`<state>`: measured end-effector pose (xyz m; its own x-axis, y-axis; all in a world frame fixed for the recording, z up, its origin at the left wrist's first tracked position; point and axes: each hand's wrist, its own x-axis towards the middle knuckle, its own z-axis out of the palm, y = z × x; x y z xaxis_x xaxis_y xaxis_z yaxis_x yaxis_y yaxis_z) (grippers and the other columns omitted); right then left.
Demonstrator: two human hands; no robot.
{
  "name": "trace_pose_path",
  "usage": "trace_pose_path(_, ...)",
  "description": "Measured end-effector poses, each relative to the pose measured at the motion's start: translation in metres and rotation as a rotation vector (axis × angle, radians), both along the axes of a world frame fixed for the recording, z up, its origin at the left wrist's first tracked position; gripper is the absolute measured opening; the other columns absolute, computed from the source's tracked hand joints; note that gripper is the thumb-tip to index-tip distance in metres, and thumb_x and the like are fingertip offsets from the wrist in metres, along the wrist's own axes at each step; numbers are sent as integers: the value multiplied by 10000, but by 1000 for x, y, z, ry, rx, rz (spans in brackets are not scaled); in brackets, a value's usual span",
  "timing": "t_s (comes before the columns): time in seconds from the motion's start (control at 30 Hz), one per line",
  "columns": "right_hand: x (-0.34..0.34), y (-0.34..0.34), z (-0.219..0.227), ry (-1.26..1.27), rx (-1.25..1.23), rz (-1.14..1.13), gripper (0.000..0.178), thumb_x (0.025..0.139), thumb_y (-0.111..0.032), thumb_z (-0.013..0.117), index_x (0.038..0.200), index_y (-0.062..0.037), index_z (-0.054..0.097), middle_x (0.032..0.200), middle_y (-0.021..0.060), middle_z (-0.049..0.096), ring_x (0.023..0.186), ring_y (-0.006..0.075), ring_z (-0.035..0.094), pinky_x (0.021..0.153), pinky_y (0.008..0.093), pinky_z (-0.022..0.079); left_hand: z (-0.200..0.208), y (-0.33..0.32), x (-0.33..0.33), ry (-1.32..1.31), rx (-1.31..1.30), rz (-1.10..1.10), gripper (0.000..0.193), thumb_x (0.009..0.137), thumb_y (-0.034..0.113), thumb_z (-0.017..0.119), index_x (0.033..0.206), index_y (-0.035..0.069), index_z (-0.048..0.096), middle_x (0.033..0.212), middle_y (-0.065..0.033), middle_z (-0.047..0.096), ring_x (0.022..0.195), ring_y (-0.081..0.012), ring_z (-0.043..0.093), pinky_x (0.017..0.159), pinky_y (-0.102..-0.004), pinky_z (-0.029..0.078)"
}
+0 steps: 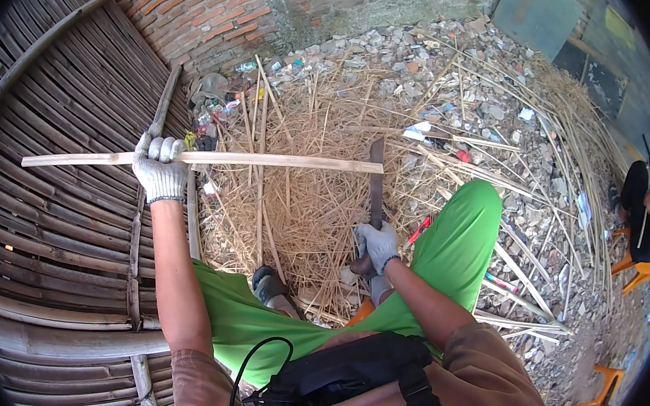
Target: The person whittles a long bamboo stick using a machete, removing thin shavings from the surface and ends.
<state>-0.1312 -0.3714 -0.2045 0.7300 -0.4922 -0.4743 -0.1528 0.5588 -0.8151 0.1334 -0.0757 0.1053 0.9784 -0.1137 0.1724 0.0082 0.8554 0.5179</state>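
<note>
My left hand (160, 167), in a white knitted glove, is closed round a long pale bamboo strip (282, 161). The strip lies nearly level across the view, with a shorter end sticking out left of the fist. In my right hand (378, 246), also gloved, is the handle of a machete (376, 188). Its dark blade points away from me, and the strip's right end meets or crosses it near the upper part; whether they touch I cannot tell. Bamboo shavings (321, 164) cover the ground beneath both.
A bamboo slat wall (67, 142) stands close on the left, a brick wall (203, 10) at the back. Rubble (496, 102) and loose bamboo strips (523, 278) lie to the right. At far right another person (641, 207) sits near an orange stool (634, 270). A red-handled tool (419, 230) lies by my knee.
</note>
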Motion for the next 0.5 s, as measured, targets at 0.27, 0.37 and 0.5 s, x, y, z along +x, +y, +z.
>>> trace_pose_path(0.27, 0, 2, -1, 53, -16, 10, 146, 936, -111, 759, 964, -46, 631, 664, 41, 623, 466, 173, 588, 407, 352, 484, -5, 4, 8, 21, -34, -4, 291, 1089, 196, 505, 1032, -34, 674, 560, 68, 292, 482, -107, 251, 535, -309, 331)
trace_pose_path(0.37, 0, 2, 0, 23, -9, 12, 151, 936, -107, 760, 989, -41, 635, 671, 43, 627, 466, 171, 586, 410, 351, 488, -6, 4, 9, 23, -9, 4, 282, 1082, 189, 513, 1031, -34, 679, 562, 69, 286, 483, -110, 250, 538, -309, 325)
trace_pose_path(0.5, 0, 2, 1, 11, -9, 18, 169, 934, -105, 760, 1021, -31, 636, 677, 43, 630, 465, 170, 584, 416, 348, 492, -7, 4, 9, 17, 7, 0, 272, 1075, 181, 521, 1026, -32, 684, 565, 71, 284, 487, -112, 248, 536, -309, 318)
